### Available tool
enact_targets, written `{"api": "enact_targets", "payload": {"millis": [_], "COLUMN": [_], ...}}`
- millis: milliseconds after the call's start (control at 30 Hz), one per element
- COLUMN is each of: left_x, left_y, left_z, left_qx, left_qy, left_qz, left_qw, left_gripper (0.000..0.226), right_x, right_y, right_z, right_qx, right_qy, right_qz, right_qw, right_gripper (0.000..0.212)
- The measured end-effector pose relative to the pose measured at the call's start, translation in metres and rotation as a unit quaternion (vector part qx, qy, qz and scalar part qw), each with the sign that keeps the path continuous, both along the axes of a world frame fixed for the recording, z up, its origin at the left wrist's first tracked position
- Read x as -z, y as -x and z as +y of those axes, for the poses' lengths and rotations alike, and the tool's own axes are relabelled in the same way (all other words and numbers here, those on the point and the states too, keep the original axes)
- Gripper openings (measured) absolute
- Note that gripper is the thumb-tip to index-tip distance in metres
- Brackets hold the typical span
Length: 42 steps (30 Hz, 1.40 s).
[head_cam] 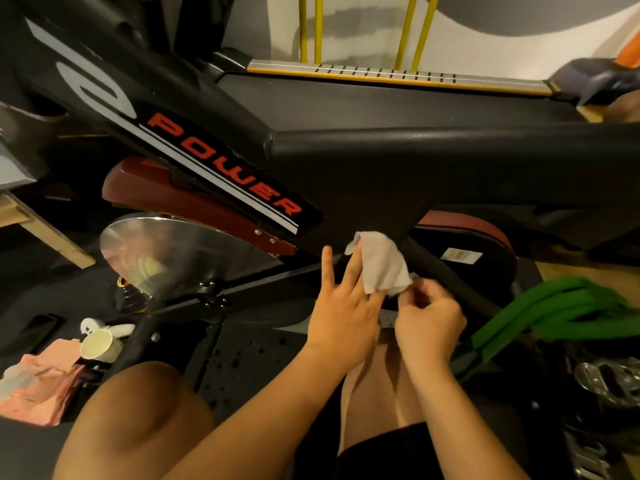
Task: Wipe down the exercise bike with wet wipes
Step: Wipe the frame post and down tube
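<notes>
The black exercise bike (346, 174) fills the view, with red "POWER" lettering on its sloping frame and a shiny steel flywheel (180, 251) at lower left. A white wet wipe (382, 265) is draped over the fingers of my left hand (341, 306), whose fingers point up, straight and spread. My right hand (429, 317) sits just right of it and pinches the wipe's lower corner with curled fingers. Both hands hover in front of the bike's lower frame, by a black slanted tube (446, 275).
A pink wipes pack (38, 389), a paper cup (98, 344) and a dark phone (38, 329) lie on the floor at lower left. Green bands (554, 313) and metal pedals (606, 379) crowd the right. A treadmill (398, 77) stands behind. My knees are at the bottom.
</notes>
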<state>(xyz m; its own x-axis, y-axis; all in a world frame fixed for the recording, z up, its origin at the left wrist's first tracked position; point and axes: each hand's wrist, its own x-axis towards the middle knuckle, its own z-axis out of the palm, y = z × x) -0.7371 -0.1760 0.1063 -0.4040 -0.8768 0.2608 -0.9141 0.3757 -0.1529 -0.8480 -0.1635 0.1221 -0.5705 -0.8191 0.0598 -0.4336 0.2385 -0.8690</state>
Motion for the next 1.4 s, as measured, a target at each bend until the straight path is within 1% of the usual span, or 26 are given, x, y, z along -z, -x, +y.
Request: {"api": "enact_targets", "payload": {"millis": [33,100,167,233,300,333,433,500,567,633,733,767,867,900,933,967,1033,1067,1133,1233,1300,1367,1400], "left_x": [-0.011,-0.032,-0.042,-0.042,-0.033,-0.027,-0.005,0.006,0.004,-0.006,-0.015,-0.012,0.004,0.009,0.014,0.021,0.031,0.038,0.051,0.068,0.071,0.068,0.064], "left_y": [0.002,0.004,0.005,0.003,-0.001,-0.003,-0.006,-0.007,-0.005,-0.005,-0.017,-0.022,-0.034,-0.035,-0.034,-0.033,-0.027,-0.026,-0.023,-0.026,-0.028,-0.029,-0.029], "left_z": [-0.004,-0.012,-0.016,-0.015,-0.011,-0.007,0.004,0.004,0.003,0.001,-0.002,-0.001,0.006,0.009,0.012,0.015,0.02,0.022,0.027,0.035,0.04,0.042,0.04], "left_qx": [0.003,0.015,0.02,0.027,0.045,0.056,0.077,0.079,0.075,0.067,0.036,0.023,-0.025,-0.029,-0.029,-0.029,-0.06,-0.076,-0.109,-0.131,-0.143,-0.146,-0.138], "left_qy": [0.027,0.071,0.081,0.061,0.021,-0.01,-0.099,-0.132,-0.14,-0.124,-0.071,-0.064,-0.074,-0.082,-0.092,-0.089,-0.116,-0.124,-0.143,-0.214,-0.246,-0.231,-0.207], "left_qz": [0.01,0.019,0.019,0.021,0.002,-0.021,-0.125,-0.178,-0.188,-0.169,-0.112,-0.094,-0.014,0.005,0.01,0.015,0.02,0.036,0.063,0.075,0.122,0.207,0.235], "left_qw": [1.0,0.997,0.996,0.998,0.999,0.998,0.984,0.972,0.969,0.975,0.991,0.993,0.997,0.996,0.995,0.996,0.991,0.989,0.982,0.965,0.951,0.939,0.94], "left_gripper": [0.074,0.074,0.078,0.079,0.076,0.073,0.064,0.062,0.062,0.061,0.058,0.062,0.095,0.1,0.099,0.094,0.078,0.075,0.078,0.083,0.085,0.085,0.084], "right_x": [-0.008,-0.026,-0.035,-0.034,-0.024,-0.016,0.004,0.01,0.009,0.003,-0.01,-0.011,-0.008,-0.006,-0.004,-0.002,0.0,0.002,0.004,0.009,0.013,0.018,0.02], "right_y": [-0.001,-0.006,-0.01,-0.011,-0.009,-0.008,-0.006,-0.005,-0.006,-0.007,-0.013,-0.016,-0.024,-0.026,-0.028,-0.029,-0.033,-0.035,-0.04,-0.046,-0.048,-0.048,-0.048], "right_z": [-0.003,-0.009,-0.014,-0.014,-0.007,-0.003,0.006,0.006,0.006,0.008,0.002,-0.001,-0.004,-0.004,-0.005,-0.005,-0.005,-0.004,-0.003,-0.003,-0.003,-0.002,-0.001], "right_qx": [0.0,-0.01,-0.006,0.0,-0.004,-0.01,-0.006,0.001,0.003,-0.012,-0.041,-0.052,-0.055,-0.049,-0.043,-0.039,-0.036,-0.038,-0.044,-0.051,-0.058,-0.059,-0.054], "right_qy": [0.022,0.067,0.099,0.108,0.085,0.052,-0.051,-0.068,-0.054,-0.009,0.064,0.072,0.087,0.093,0.099,0.105,0.108,0.107,0.103,0.108,0.103,0.093,0.088], "right_qz": [0.0,-0.005,-0.017,-0.021,-0.016,-0.017,-0.061,-0.121,-0.16,-0.172,-0.154,-0.141,-0.092,-0.077,-0.064,-0.054,-0.048,-0.045,-0.028,-0.004,0.001,-0.015,-0.026], "right_qw": [1.0,0.998,0.995,0.994,0.996,0.998,0.997,0.99,0.986,0.985,0.985,0.986,0.99,0.991,0.992,0.992,0.992,0.992,0.993,0.993,0.993,0.994,0.994], "right_gripper": [0.014,0.014,0.018,0.019,0.019,0.019,0.024,0.025,0.024,0.024,0.022,0.022,0.024,0.024,0.022,0.021,0.018,0.018,0.016,0.014,0.013,0.018,0.02]}}
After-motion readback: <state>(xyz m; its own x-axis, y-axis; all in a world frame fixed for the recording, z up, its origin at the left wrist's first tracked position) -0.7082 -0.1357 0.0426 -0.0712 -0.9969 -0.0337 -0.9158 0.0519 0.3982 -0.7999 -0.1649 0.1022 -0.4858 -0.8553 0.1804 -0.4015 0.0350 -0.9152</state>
